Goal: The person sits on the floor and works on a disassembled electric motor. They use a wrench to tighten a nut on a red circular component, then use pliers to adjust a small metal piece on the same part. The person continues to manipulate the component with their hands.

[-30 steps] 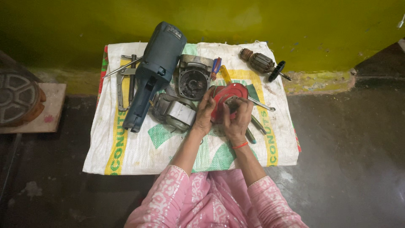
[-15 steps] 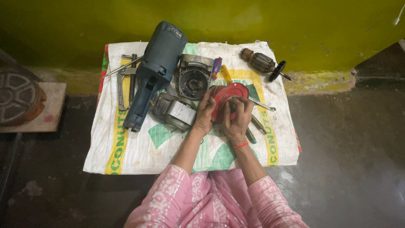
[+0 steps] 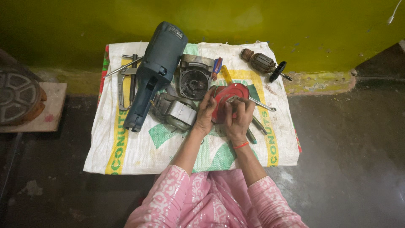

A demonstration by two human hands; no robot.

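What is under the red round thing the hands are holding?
Under the red disc lies the white sack, with a metal rod poking out to its right. The left hand and right hand cover its lower part, so whatever lies right beneath is hidden.

Yellow-green painted wall runs across the top, w/ a chipped, stained base strip. Dark grey concrete floor, scuffed, w/ a glossy light patch at right. Worn wooden board at left, carrying a round rusty metal grate. Light dim, warm.
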